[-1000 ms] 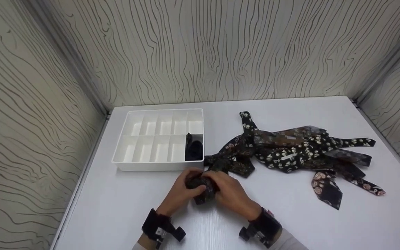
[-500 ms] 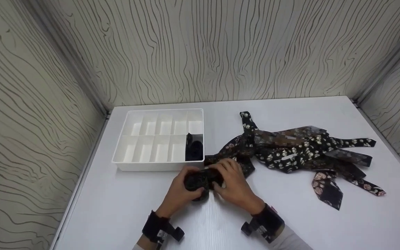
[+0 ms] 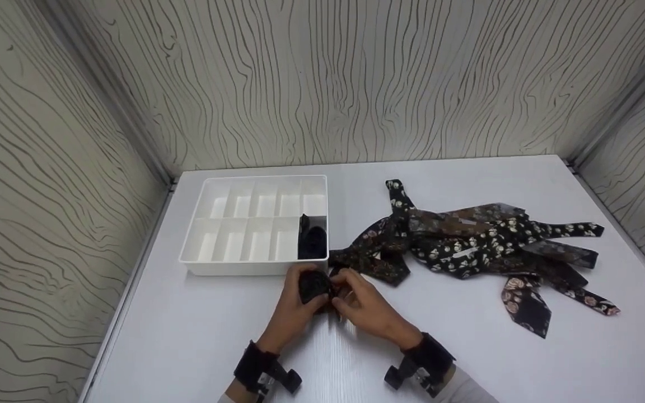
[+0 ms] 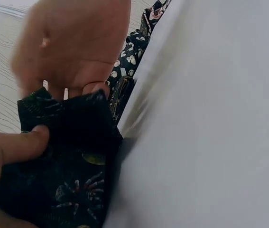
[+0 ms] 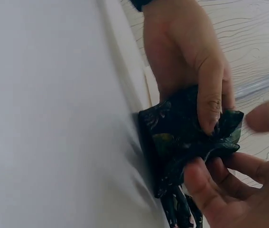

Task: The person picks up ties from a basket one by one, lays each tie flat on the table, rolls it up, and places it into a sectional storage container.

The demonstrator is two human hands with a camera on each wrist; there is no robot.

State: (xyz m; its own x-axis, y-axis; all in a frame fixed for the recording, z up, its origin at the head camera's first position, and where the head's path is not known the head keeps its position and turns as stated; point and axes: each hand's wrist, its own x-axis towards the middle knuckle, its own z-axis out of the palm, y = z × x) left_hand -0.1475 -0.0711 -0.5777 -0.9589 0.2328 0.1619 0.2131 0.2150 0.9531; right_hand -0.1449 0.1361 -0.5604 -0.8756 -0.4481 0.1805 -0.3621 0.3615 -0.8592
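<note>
My left hand (image 3: 289, 310) grips a dark rolled necktie (image 3: 312, 285) just in front of the white divided box, its thumb pressing on the roll. Seen from the left wrist, the necktie (image 4: 72, 175) has a spider print on nearly black cloth. At the roll's right side, my right hand (image 3: 370, 308) pinches the tie's edge between thumb and fingers. The right wrist view shows folded layers of the necktie (image 5: 172, 128) between both hands, with narrow strips hanging below it. The fingers hide part of the roll.
The white box (image 3: 255, 269) has two rows of compartments; a dark rolled item (image 3: 314, 242) fills the front right one. Several floral neckties (image 3: 468, 246) lie in a tangled heap to the right. Wood-grain panels (image 3: 322, 84) stand around the white table (image 3: 216, 336).
My right hand went up and over the roll's right side, then drew back to pinch its edge. The left hand has kept hold, turning the roll more upright. Box and heap are unchanged.
</note>
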